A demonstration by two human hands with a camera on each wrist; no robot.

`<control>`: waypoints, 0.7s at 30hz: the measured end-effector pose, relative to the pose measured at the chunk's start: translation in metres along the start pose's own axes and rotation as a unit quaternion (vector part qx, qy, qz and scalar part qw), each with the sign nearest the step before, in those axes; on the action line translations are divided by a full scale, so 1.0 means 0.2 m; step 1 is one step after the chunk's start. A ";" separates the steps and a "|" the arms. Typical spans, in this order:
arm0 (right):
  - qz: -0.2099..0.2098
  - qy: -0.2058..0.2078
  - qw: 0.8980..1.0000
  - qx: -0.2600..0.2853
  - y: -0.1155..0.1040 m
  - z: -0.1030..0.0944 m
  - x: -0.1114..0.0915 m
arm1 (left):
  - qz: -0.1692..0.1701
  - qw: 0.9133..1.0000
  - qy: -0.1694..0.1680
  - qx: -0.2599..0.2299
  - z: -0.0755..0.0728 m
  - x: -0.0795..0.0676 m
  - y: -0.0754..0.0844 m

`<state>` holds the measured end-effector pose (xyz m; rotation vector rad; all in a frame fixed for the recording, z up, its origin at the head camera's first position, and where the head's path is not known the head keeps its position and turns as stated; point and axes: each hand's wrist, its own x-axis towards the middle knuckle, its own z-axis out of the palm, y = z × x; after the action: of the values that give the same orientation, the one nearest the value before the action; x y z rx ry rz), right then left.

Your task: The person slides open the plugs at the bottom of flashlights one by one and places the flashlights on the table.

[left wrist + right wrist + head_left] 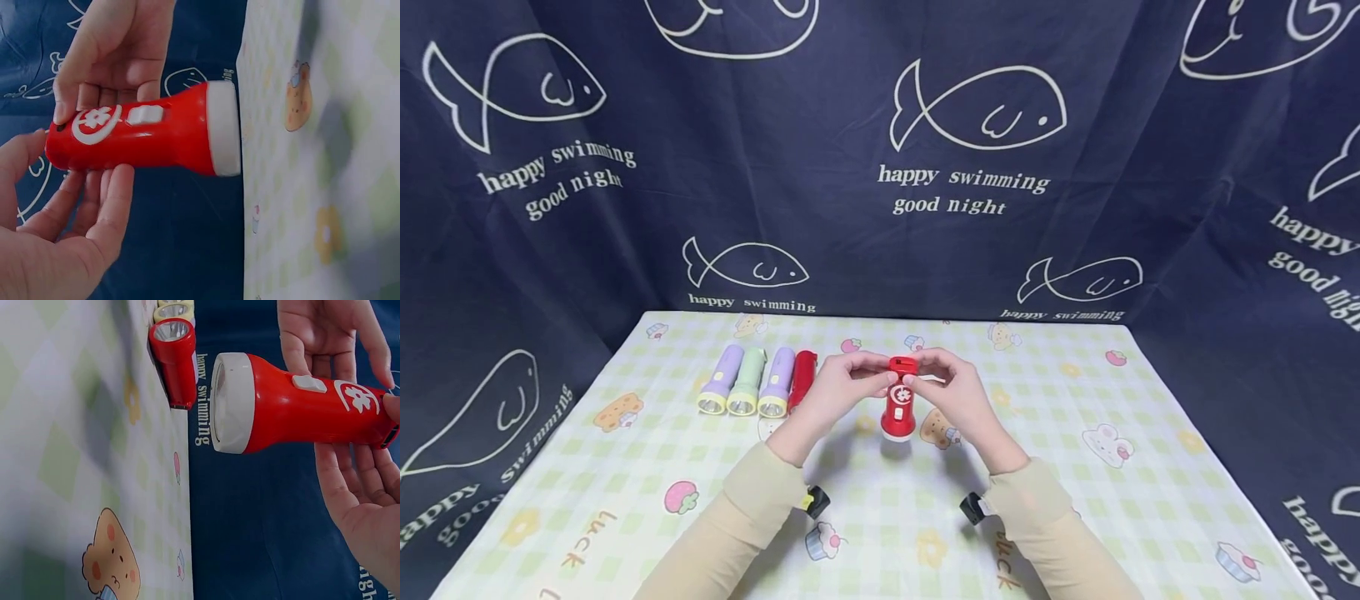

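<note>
A red flashlight (898,408) with a white lens rim, a white switch and a white flower print hangs lens down above the table. My left hand (852,382) and right hand (949,382) grip its tail end from either side, thumbs near the tail and fingers along the body. A dark slot shows at the tail in the head view. The left wrist view gives the flashlight (156,131) side-on, with the left hand (69,231) below it. In the right wrist view the right hand (369,506) lies under the body and the lens rim (234,403) faces the table.
Left of the hands lies a row of flashlights: a purple one (723,377), a green one (748,379), another purple one (777,381) and a red one (802,377) partly behind the left hand. A checked cloth (1045,400) covers the table, with a dark blue curtain (850,150) behind.
</note>
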<state>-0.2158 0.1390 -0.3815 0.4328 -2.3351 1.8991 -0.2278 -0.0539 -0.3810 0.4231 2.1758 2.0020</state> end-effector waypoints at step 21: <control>-0.067 -0.022 0.997 -0.014 -0.07 -0.01 -0.05 | -0.051 0.998 0.022 -0.039 0.05 0.03 0.06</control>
<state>-0.2027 0.1406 -0.3706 0.6181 -2.2928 1.8128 -0.2295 -0.0411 -0.3697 0.2561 2.0897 2.0517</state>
